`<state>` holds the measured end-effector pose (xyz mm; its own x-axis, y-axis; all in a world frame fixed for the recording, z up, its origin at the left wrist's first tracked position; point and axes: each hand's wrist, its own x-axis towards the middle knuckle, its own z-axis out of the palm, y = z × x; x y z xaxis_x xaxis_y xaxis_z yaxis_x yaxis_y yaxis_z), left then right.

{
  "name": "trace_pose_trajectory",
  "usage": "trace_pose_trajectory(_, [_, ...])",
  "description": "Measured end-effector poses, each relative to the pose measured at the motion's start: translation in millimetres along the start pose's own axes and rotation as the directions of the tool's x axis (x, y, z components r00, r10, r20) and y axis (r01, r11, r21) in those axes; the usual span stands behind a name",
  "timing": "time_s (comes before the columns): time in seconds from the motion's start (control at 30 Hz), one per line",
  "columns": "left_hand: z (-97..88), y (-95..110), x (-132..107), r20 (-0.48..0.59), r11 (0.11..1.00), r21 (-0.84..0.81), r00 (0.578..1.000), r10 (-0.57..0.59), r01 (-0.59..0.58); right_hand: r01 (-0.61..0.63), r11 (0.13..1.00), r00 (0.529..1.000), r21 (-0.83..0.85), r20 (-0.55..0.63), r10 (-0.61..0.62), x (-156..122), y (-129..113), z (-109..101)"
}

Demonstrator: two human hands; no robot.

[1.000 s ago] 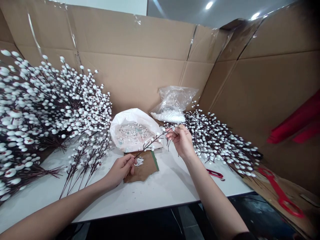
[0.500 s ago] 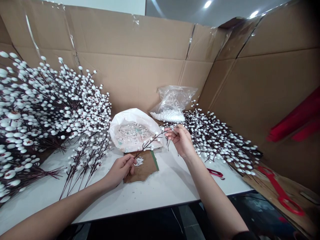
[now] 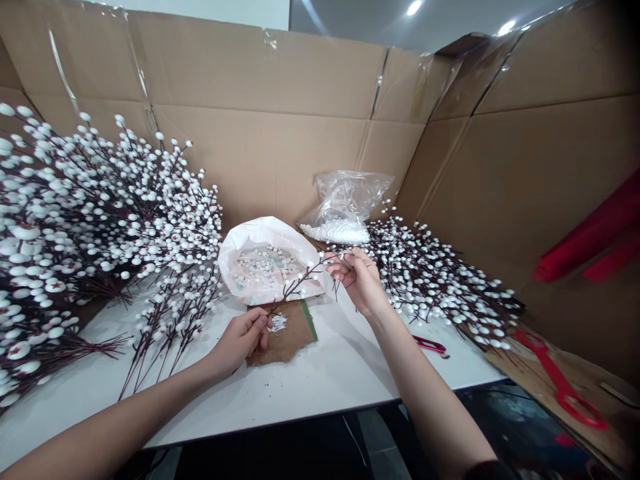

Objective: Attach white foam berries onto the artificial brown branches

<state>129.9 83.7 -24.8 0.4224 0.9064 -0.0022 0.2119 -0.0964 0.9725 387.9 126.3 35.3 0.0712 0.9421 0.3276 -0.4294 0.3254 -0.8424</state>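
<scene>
An artificial berry branch [image 3: 295, 285], dark brown with small white berries, stretches between my two hands. My left hand [image 3: 246, 339] pinches the lower stem above a piece of brown cardboard [image 3: 290, 343] that bears a white smear. Higher up, my right hand [image 3: 356, 277] has its thumb and fingers closed around the upper end of the branch. What exactly sits between those fingertips is too small to make out. Just behind the branch stands an open white plastic bag [image 3: 260, 233] holding loose white berries.
Many white-berry branches [image 3: 125, 193] are heaped at the left, with a smaller bunch [image 3: 175, 310] nearer. Another pile [image 3: 440, 273] lies at the right, beside a red cutter [image 3: 429, 344]. A clear bag [image 3: 345, 207] of white beads stands behind. Cardboard walls [image 3: 280, 133] enclose the white table [image 3: 320, 393].
Little differs. My right hand has shifted very slightly left at the upper end of the branch, while my left hand keeps its pinch on the stem.
</scene>
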Motion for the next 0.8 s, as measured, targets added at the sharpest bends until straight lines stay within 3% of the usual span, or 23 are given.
trace_pose_trajectory(0.6, [1.2,0.6,-1.2,-0.009,1.0,0.004,1.0,0.021,-0.021,0.125,0.975,0.99,-0.184,-0.038,-0.134,-2.5,-7.2,4.6])
trace_pose_trajectory(0.8, [1.5,2.1,-0.7,-0.01,1.0,0.009,1.0,0.014,-0.014,0.113,0.976,0.992,-0.186,-0.039,-0.122,-2.2,-8.5,2.8])
